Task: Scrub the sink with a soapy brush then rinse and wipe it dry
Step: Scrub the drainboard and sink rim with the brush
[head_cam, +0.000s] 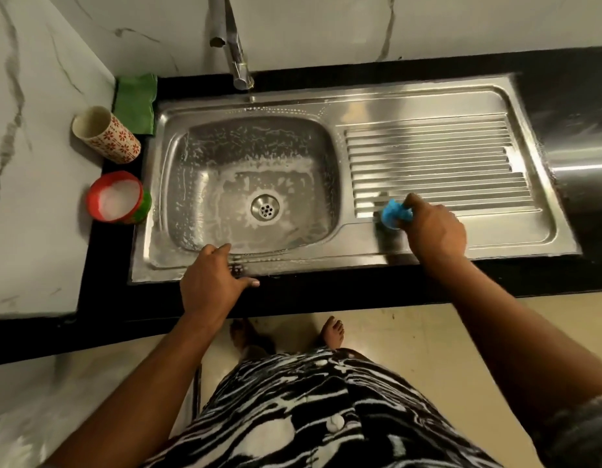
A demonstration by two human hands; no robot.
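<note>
Floral cup [105,135] on black counter [326,292]

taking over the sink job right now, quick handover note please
Left hand: rests on the sink's front rim, holding nothing.
Right hand: grips the blue brush, on the drainboard's near left corner.
Done: basin is coated in suds.
Left: finish scrubbing the drainboard, rinse, wipe dry.
The green cloth lies back left, near the tap; the soap cup stands left of the basin.

Blue brush [396,215] apparently rests on foamy sink [326,108].
</note>
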